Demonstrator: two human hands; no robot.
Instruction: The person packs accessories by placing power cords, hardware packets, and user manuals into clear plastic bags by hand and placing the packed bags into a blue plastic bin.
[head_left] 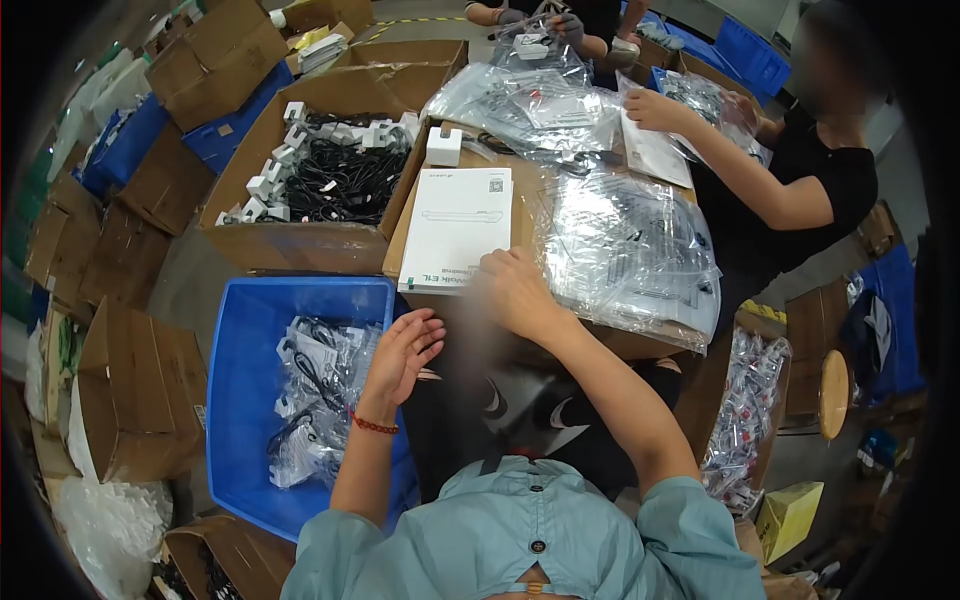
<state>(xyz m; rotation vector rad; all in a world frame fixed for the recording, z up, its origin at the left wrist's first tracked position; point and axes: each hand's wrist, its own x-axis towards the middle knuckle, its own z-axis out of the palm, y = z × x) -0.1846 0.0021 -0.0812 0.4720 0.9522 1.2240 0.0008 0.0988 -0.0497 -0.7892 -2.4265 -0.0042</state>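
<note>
The left hand (405, 347) is hovering with fingers loosely apart beside the blue bin (232, 400), while the right hand (518, 292) is curling at the near right corner of the white booklet (447, 225), whether clamped I cannot tell, and a cardboard box (300, 249) is standing beyond.

White booklet (450, 200), green lettering (440, 281); blue bin (235, 400); brown carton (300, 250); black cables (340, 185); red bracelet (375, 425); teal shirt (460, 535).
</note>
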